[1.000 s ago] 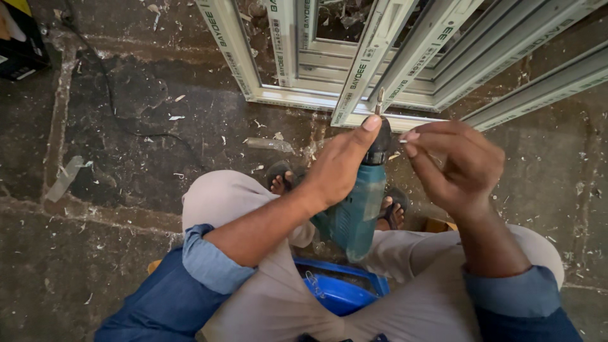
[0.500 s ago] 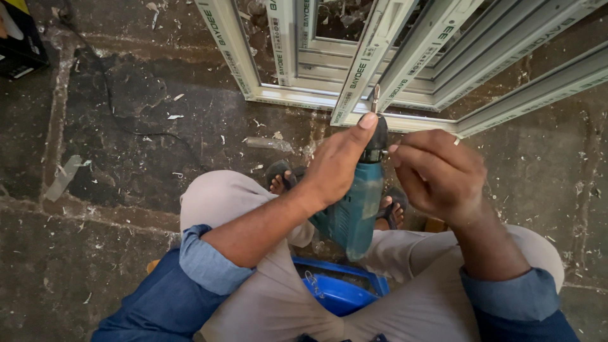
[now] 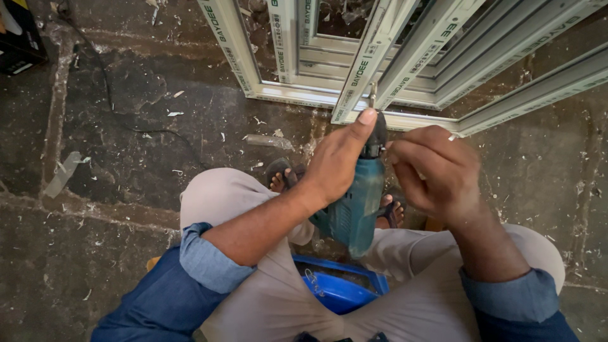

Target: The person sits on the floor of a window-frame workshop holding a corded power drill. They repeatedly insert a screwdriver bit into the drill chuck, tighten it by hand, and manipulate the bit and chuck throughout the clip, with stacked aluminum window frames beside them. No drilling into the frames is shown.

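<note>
Two bare hands are seen at frame centre, both on one teal power drill [image 3: 356,206]. Left hand [image 3: 339,161]: fingers are wrapped round the drill body from its 9 o'clock side, w/ the thumb stretched up along the black chuck toward 12 o'clock. Right hand [image 3: 434,168]: fingers are curled shut near the chuck at the drill's 3 o'clock side; whether something small is pinched there can't be told, since the fingertips are turned away from the camera. A ring is worn on one right finger.

The drill is held nose-up, its bit [image 3: 372,96] pointed at 12 o'clock and set against the lower end of a white window-frame profile [image 3: 364,69]. More white frame sections [image 3: 443,38] are laid fanned out on the floor from 11 to 2 o'clock, touching each other at a corner joint.

Outward from the hands: blue rolled-up sleeves are worn on both forearms, and beige trousers [image 3: 253,297] cover bent knees at 7 and 5 o'clock. Sandalled feet [image 3: 282,177] are partly seen under the hands. A blue plastic container [image 3: 339,291] is placed between the legs at 6 o'clock, directly below the drill's grip.

The dark concrete floor [image 3: 126,145] is strewn w/ white shavings. A thin black cable [image 3: 114,107] is run across it at 10 o'clock.
</note>
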Demonstrator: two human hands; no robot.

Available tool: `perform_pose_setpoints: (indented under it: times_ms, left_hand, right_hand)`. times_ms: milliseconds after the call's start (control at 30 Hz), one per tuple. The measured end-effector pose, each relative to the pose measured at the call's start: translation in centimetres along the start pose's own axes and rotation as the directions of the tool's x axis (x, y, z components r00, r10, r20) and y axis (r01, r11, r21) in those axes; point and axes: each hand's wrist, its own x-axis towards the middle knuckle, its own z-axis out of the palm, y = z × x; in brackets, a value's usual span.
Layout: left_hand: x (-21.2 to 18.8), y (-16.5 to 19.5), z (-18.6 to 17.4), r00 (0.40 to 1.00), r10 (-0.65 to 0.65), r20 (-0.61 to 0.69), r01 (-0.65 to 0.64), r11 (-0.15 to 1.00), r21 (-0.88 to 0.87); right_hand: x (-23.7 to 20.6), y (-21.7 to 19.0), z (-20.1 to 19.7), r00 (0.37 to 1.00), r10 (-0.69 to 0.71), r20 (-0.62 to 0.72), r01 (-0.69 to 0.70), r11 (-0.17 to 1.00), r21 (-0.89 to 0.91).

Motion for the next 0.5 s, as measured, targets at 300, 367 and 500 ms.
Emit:
perform_pose_setpoints:
  times_ms: [300,367,500]
  left_hand:
    - [0.5,-1.0,0.0,0.990,0.134,-0.043,-0.138,0.983,-0.124]
    - [0.4,-0.9,-0.4,0.993,0.101,-0.061,-0.106,0.990,-0.095]
    - [0.4,-0.5,-0.5,0.995,0.088,-0.048,-0.091,0.993,-0.072]
  right_hand:
    - [-1.5,0.9,1.2,0.991,0.132,0.029,-0.134,0.987,0.085]
    - [-1.7,1.1,1.3,0.975,0.220,-0.014,-0.215,0.964,0.159]
    - [-1.3,0.8,1.3,0.957,0.281,-0.072,-0.255,0.932,0.258]
